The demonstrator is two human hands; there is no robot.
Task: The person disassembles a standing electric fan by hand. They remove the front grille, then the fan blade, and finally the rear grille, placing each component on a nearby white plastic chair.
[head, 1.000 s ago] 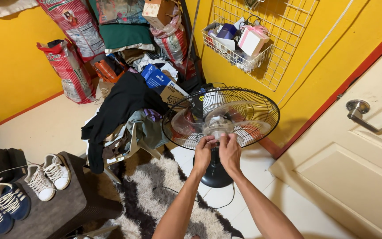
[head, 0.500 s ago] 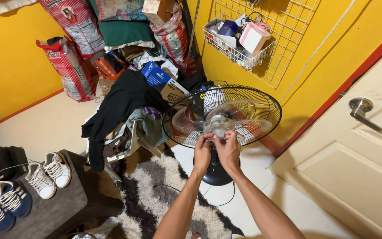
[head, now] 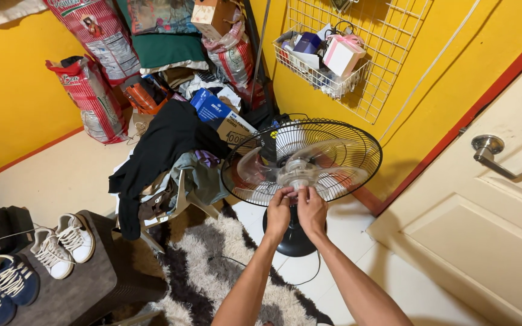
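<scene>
A standing fan (head: 339, 158) with a black wire rear guard and clear blades faces up at me, its front guard off. Its round black base (head: 294, 241) sits on the white floor. My left hand (head: 278, 212) and my right hand (head: 312, 211) meet at the clear hub (head: 298, 172) in the blades' centre. The fingertips of both pinch the small cap at the hub. Both forearms reach in from the bottom edge.
A chair heaped with dark clothes (head: 164, 151) stands left of the fan. A shaggy grey rug (head: 212, 271) lies underfoot. Shoes (head: 61, 244) rest on a low dark stool. A cream door (head: 490, 205) is at right; a wire basket (head: 321, 57) hangs on the yellow wall.
Both hands stay at the fan hub, their fingers shifting slightly on the cap. The view has drifted a little.
</scene>
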